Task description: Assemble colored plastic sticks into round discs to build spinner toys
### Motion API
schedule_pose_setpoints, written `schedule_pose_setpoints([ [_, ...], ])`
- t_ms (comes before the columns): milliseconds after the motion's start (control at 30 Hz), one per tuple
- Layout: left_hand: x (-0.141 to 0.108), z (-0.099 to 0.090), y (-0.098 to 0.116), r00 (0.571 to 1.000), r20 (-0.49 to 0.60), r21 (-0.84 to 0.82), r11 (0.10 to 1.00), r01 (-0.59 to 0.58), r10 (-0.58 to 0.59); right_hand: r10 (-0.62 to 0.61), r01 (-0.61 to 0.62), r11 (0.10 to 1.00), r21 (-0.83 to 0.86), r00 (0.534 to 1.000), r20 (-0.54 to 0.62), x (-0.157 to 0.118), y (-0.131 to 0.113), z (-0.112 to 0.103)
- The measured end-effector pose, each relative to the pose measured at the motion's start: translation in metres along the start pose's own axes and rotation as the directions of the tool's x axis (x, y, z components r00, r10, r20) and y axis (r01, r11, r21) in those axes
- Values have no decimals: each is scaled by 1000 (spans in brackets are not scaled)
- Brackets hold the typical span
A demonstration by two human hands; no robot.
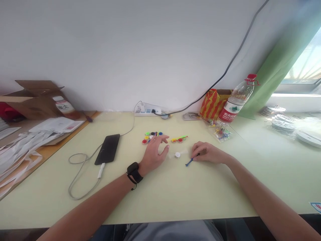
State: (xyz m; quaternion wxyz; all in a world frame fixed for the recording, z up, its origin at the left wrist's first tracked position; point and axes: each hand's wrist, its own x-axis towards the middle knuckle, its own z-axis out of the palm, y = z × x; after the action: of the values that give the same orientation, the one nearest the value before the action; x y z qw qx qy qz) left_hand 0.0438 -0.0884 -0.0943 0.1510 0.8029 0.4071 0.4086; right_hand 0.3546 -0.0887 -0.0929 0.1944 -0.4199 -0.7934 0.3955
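Blue plastic stick (190,161) pinched in the right hand (207,153), white disc (177,155) sitting between the hands!
And the left hand (155,150) is spread, nothing visible in its grasp, slightly the nearer to that disc on the pale tabletop (163,194); over right, fingertips clamp the stick, its long axis slanting, free end pointing left and towards the wearer.
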Motion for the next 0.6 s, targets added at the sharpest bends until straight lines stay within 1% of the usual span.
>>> schedule_pose_setpoints([
  [100,0,0,0,1000,-4,7,1000,-2,2,-21,21,1000,6,999,-29,3,-1,6],
  [233,0,1,-1,1000,-5,5,1000,-6,6,39,-33,998,61,995,-95,6,2,12],
  [433,0,1,-2,1000,-1,1,1000,11,-11,21,-16,999,32,987,-158,8,3,15],
  [533,1,1,0,1000,-5,-6,1000,11,-11,35,-30,999,28,976,-215,10,2,19],
  [600,1,-1,2,999,-40,-29,1000,2,-3,70,-61,997,39,962,-263,12,2,23],
])
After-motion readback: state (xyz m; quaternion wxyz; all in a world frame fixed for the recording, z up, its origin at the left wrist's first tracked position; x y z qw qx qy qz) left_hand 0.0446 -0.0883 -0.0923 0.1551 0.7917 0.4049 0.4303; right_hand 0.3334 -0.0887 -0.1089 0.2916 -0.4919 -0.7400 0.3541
